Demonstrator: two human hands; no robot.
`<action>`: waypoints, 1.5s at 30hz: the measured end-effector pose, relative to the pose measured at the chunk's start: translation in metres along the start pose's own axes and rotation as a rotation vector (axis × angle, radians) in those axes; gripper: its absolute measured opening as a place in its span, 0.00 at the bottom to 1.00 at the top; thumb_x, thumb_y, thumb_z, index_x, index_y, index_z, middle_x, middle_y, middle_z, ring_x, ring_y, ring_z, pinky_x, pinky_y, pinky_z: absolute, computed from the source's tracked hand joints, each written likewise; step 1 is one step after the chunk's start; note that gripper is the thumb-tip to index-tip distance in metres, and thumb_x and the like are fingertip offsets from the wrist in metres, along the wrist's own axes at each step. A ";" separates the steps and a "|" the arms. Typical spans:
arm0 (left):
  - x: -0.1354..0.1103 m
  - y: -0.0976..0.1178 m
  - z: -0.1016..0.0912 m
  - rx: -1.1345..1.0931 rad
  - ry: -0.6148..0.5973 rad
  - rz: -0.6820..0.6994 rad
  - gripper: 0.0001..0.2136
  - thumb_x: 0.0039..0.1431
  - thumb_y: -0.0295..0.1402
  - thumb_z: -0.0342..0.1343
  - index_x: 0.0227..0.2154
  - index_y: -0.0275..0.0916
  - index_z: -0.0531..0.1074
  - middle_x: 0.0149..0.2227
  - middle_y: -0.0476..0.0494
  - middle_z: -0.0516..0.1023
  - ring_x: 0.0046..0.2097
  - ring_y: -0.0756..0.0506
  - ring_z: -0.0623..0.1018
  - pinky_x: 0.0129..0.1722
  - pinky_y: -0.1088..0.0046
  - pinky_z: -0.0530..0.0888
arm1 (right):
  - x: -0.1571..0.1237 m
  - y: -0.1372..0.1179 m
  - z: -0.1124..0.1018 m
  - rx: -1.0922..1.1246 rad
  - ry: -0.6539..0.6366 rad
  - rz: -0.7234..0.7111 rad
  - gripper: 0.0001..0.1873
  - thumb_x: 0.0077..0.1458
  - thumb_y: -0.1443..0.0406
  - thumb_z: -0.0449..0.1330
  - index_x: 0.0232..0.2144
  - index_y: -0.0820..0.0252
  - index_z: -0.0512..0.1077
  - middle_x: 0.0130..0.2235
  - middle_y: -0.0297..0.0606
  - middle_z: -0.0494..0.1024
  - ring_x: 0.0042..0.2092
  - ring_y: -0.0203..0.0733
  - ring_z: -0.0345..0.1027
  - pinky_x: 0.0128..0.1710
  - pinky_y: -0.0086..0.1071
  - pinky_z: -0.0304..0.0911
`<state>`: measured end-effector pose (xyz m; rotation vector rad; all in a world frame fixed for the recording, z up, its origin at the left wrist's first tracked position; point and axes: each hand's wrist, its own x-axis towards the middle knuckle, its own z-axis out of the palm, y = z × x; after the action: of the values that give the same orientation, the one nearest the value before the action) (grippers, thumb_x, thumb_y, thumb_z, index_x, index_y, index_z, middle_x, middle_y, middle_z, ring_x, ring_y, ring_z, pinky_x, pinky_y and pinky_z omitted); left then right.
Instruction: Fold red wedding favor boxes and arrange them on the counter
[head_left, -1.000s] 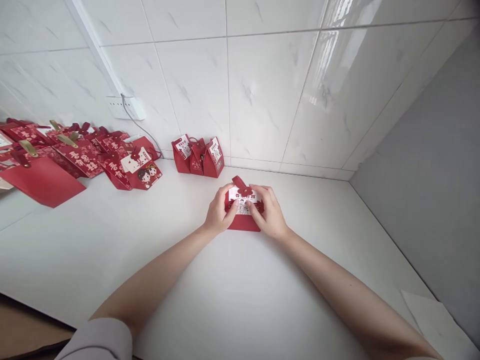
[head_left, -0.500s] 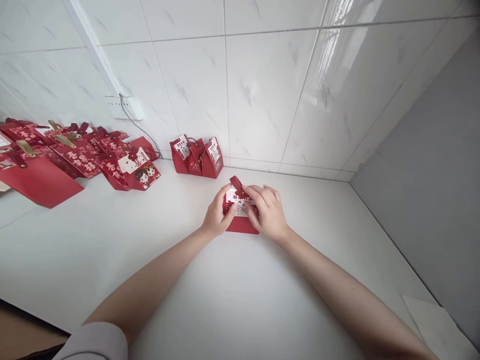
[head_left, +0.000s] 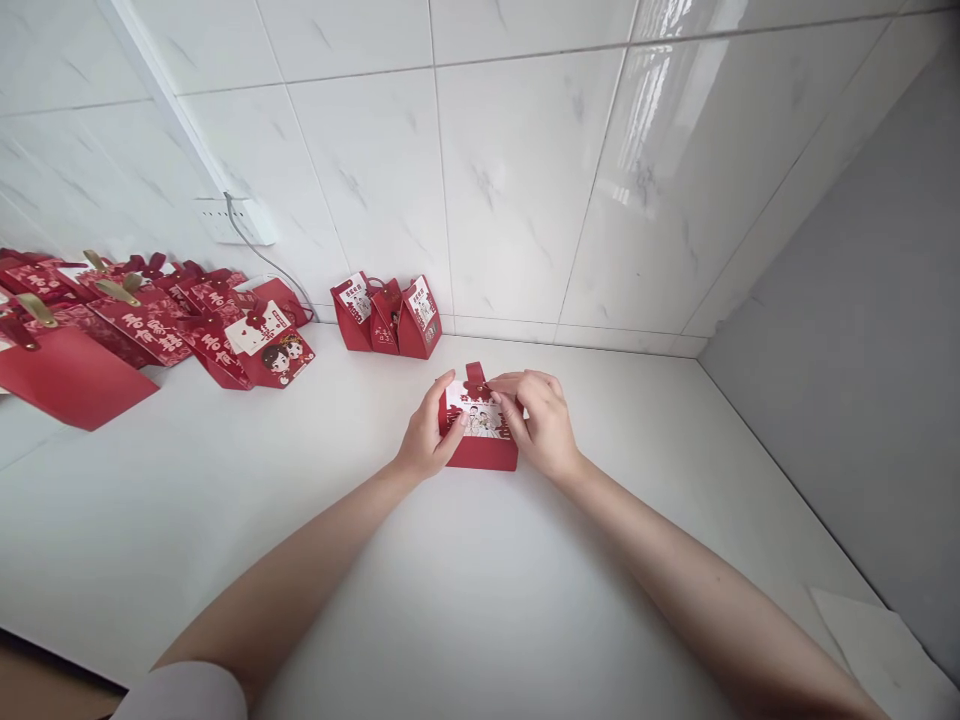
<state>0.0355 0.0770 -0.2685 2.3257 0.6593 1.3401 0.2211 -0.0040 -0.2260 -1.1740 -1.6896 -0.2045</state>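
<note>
A red gift box (head_left: 481, 455) with a white printed panel and a cartoon couple stands on the white tabletop between my hands. My left hand (head_left: 430, 428) grips its left side, thumb on the front. Fingers of my right hand (head_left: 544, 418) are pinched at the upper right of the box, near the base of its red ribbon loop (head_left: 475, 373). That loop sticks up from the top edge. Whatever lies between the right fingertips is too small to make out.
Three smaller red boxes (head_left: 386, 325) stand together near the tiled wall (head_left: 517, 190). Several red gift boxes (head_left: 82, 370) with ribbon handles crowd the left side. A socket strip (head_left: 235, 220) with a grey cable is on the wall. A grey panel (head_left: 855, 300) bounds the right.
My right fingers have drawn back from the ribbon's base toward the right, uncovering more of the printed couple. The ribbon loop now stands straighter. My left hand keeps its hold.
</note>
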 end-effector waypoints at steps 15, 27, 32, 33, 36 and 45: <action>-0.001 -0.001 0.000 -0.019 -0.013 0.050 0.30 0.64 0.33 0.52 0.66 0.43 0.48 0.62 0.33 0.64 0.59 0.40 0.71 0.58 0.61 0.70 | 0.004 -0.001 -0.003 0.205 0.042 0.009 0.06 0.65 0.67 0.53 0.38 0.55 0.71 0.37 0.37 0.77 0.38 0.42 0.70 0.39 0.37 0.66; -0.004 -0.019 -0.001 -0.404 -0.266 -0.048 0.35 0.57 0.54 0.54 0.62 0.39 0.61 0.62 0.32 0.66 0.62 0.31 0.66 0.61 0.51 0.65 | -0.026 0.006 0.018 0.464 -0.134 0.110 0.13 0.64 0.61 0.54 0.51 0.52 0.66 0.51 0.41 0.77 0.42 0.41 0.75 0.45 0.38 0.70; -0.001 -0.031 -0.005 -0.618 -0.166 -0.396 0.24 0.62 0.48 0.52 0.54 0.37 0.70 0.54 0.36 0.75 0.54 0.36 0.75 0.53 0.59 0.72 | -0.027 0.013 0.022 0.240 -0.062 0.082 0.11 0.62 0.62 0.58 0.48 0.51 0.69 0.57 0.42 0.72 0.58 0.50 0.65 0.58 0.49 0.60; 0.001 -0.032 -0.005 -0.646 -0.139 -0.449 0.23 0.63 0.48 0.51 0.54 0.37 0.70 0.55 0.37 0.74 0.54 0.36 0.75 0.52 0.61 0.73 | -0.027 0.015 0.023 0.209 -0.023 0.117 0.15 0.61 0.61 0.59 0.50 0.51 0.67 0.61 0.43 0.67 0.62 0.52 0.61 0.60 0.51 0.57; 0.007 -0.030 -0.002 -0.678 -0.031 -0.545 0.24 0.63 0.48 0.51 0.56 0.40 0.67 0.58 0.40 0.72 0.55 0.38 0.74 0.50 0.63 0.74 | -0.027 0.022 0.027 0.260 0.034 0.287 0.33 0.57 0.56 0.62 0.62 0.51 0.57 0.70 0.44 0.49 0.68 0.55 0.48 0.64 0.54 0.51; 0.004 -0.027 0.006 -0.698 -0.005 -0.718 0.30 0.62 0.55 0.46 0.54 0.35 0.71 0.54 0.37 0.76 0.56 0.35 0.74 0.56 0.58 0.71 | -0.029 0.049 0.029 0.866 -0.492 0.729 0.30 0.59 0.48 0.59 0.59 0.50 0.62 0.60 0.38 0.70 0.59 0.49 0.65 0.61 0.46 0.61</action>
<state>0.0364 0.1014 -0.2829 1.3475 0.7637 0.9938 0.2405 0.0213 -0.2809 -1.0960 -1.3610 1.2264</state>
